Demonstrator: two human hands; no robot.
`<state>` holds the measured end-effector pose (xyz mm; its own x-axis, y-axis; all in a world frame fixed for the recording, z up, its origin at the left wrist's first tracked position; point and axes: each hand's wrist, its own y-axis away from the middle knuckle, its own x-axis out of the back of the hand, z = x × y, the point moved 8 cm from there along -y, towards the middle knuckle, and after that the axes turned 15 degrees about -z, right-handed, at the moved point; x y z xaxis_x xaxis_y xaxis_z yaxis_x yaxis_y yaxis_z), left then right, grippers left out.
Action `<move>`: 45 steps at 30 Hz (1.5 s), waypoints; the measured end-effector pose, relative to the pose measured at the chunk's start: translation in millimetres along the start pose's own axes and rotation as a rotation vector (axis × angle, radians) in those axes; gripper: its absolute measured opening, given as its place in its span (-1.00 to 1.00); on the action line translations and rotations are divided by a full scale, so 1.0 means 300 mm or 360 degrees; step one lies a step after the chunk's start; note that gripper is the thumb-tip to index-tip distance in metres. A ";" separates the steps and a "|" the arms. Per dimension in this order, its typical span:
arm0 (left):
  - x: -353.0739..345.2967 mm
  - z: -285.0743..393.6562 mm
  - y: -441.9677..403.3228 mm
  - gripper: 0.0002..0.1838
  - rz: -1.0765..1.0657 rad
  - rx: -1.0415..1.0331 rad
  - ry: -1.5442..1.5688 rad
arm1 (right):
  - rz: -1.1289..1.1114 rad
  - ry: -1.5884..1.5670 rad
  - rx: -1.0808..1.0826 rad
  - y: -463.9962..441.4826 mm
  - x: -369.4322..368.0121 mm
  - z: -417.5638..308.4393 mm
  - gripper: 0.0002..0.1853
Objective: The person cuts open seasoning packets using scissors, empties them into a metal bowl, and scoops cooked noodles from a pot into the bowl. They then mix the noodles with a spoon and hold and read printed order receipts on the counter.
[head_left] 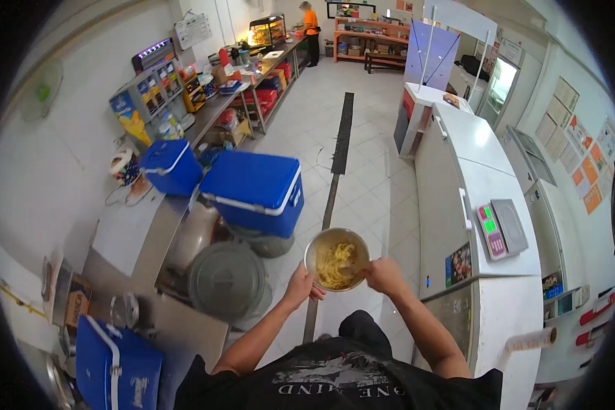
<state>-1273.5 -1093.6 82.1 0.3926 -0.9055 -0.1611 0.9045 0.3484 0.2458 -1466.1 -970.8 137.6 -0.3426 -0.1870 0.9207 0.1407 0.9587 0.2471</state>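
Note:
A round metal bowl (pixel 310 257) is held up in front of my body, above the tiled floor. Inside it lies yellow, stringy food (pixel 335 263) that resembles noodles. My left hand (pixel 299 287) grips the bowl's left rim, with fingers curled beneath it. At the bowl's right side, my right hand (pixel 385 276) is closed around the handle of a light brown stirring utensil (pixel 349 269). The utensil's tip sits in the food, so its exact shape is hidden.
Blue coolers (pixel 253 179) and a grey lidded bin (pixel 227 280) stand to the left. White chest freezers (pixel 488 184) line the right, with a digital scale (pixel 502 229) on top. A person in an orange shirt (pixel 310 20) stands at the far counter.

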 end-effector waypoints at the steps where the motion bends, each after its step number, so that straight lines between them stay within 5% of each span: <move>1: 0.012 0.063 -0.117 -0.53 -0.0048 0.0017 -0.0024 | 0.0056 0.0019 -0.0088 -0.121 0.038 0.077 -0.85; 8: 0.293 0.263 -1.007 -0.49 -0.0070 -0.0016 -0.0060 | 0.0166 0.0065 -0.0189 -0.861 0.346 0.652 -0.87; 11: 0.451 0.433 -1.477 -0.52 -0.0024 0.0075 -0.0001 | 0.0117 -0.0016 0.0158 -1.228 0.600 0.814 -0.88; 14: 0.527 0.606 -1.750 -0.55 -0.0008 -0.0029 0.0107 | 0.0114 0.0086 -0.0080 -1.552 0.796 1.034 -0.89; 19: 0.876 0.731 -2.238 -0.56 0.0184 -0.0052 0.0188 | 0.0210 0.0032 0.0189 -1.964 1.058 1.233 -0.90; 20: 0.912 0.767 -2.346 -0.56 0.0207 -0.0115 0.0101 | 0.0169 0.0029 -0.0029 -2.088 1.119 1.330 -0.89; 23: 0.989 0.876 -2.705 -0.56 0.0015 -0.0144 0.0114 | 0.0183 0.0218 0.0027 -2.492 1.108 1.472 -0.88; 28: 1.385 1.099 -3.214 -0.42 0.0053 -0.0102 0.0187 | 0.0153 0.0051 0.0046 -2.994 1.480 1.715 -0.87; 32: 1.669 1.296 -3.592 -0.51 0.0129 -0.0103 0.0211 | 0.0163 -0.0076 0.0160 -3.373 1.677 1.831 -0.86; 35: 1.800 1.405 -3.850 -0.52 0.0067 -0.0099 0.0231 | 0.0165 0.0065 -0.0197 -3.704 1.846 1.989 -0.87; 39: 2.132 1.477 -4.245 -0.54 0.0170 -0.0071 0.0209 | 0.0070 -0.0052 0.0207 -4.144 1.867 2.121 -0.89; 43: 2.320 1.632 -4.684 -0.53 0.0151 -0.0254 -0.0010 | 0.0176 0.0062 -0.0103 -4.644 2.072 2.332 -0.86; 45: 2.460 1.711 -4.874 -0.52 0.0130 -0.0174 0.0168 | 0.0026 0.0154 0.0039 -4.859 2.121 2.409 -0.87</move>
<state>-2391.8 -2395.7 94.5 0.4756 -0.8446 -0.2460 0.8794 0.4494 0.1575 -2560.6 -2332.5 144.9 -0.2491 -0.1902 0.9496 0.1221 0.9665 0.2256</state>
